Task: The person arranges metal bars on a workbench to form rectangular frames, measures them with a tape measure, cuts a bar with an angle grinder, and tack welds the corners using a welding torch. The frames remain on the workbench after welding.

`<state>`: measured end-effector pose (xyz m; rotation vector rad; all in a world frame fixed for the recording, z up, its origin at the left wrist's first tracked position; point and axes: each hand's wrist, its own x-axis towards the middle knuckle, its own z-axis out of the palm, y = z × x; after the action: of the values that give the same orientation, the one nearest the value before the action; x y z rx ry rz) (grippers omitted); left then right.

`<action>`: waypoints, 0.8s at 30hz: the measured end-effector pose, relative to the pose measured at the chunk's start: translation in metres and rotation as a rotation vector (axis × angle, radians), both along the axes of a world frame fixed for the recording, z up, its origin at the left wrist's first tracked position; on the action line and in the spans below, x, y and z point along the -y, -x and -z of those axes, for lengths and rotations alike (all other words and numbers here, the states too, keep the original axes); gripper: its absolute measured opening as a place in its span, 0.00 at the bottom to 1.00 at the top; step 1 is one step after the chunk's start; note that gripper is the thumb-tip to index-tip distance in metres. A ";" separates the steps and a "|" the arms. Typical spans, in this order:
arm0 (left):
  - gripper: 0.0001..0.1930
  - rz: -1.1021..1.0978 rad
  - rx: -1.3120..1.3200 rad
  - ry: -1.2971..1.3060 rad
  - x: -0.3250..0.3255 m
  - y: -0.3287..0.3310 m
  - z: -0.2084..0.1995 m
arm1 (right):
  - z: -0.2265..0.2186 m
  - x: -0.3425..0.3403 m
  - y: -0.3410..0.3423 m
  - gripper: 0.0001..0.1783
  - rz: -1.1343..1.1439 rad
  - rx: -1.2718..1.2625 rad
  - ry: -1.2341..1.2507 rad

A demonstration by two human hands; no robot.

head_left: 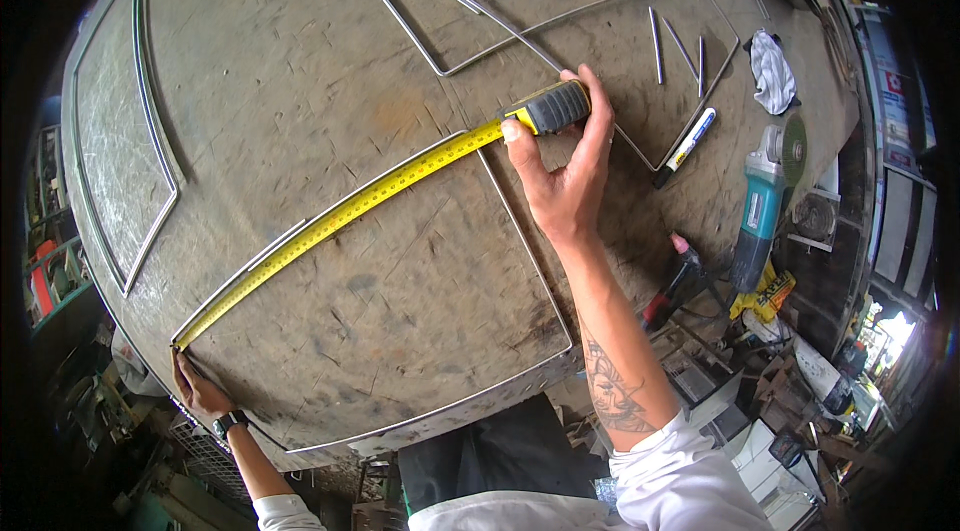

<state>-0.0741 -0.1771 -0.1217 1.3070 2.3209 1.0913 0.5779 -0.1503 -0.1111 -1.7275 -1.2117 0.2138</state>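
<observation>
My right hand (570, 169) is closed around the black and yellow case of a tape measure (553, 109), thumb near the blade's mouth. Its yellow blade (350, 206) runs out to the left along the far side of a bent thin metal rod frame (522, 236). At the table's left edge my left hand (203, 393) pinches the blade's end at the frame's corner. The fingertips there are small and partly hidden. The frame lies flat on the worn brown tabletop (400, 281), its near side along the front edge.
Other bent rod frames lie at the left (150, 111) and far side (445, 71). On the right are short rod pieces (656, 46), a marker (686, 148), a white cloth (773, 73), a teal angle grinder (760, 206) and a torch-like tool with a pink tip (680, 261).
</observation>
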 end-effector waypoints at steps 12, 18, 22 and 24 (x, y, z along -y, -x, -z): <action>0.18 -0.003 0.013 -0.050 0.000 0.009 0.011 | -0.003 0.006 -0.003 0.58 -0.021 -0.052 0.003; 0.18 0.003 0.066 -0.111 0.000 0.002 0.011 | -0.009 0.014 0.000 0.55 -0.020 -0.148 -0.023; 0.18 -0.012 0.088 -0.127 0.000 0.004 0.014 | -0.015 0.023 0.008 0.49 0.029 -0.203 -0.034; 0.18 -0.008 0.078 -0.119 -0.002 0.005 0.016 | -0.020 0.031 0.010 0.42 0.058 -0.174 0.017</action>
<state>-0.0787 -0.1749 -0.1378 1.2728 2.2371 1.2770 0.5676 -0.1816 -0.0916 -1.7183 -1.0345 0.3330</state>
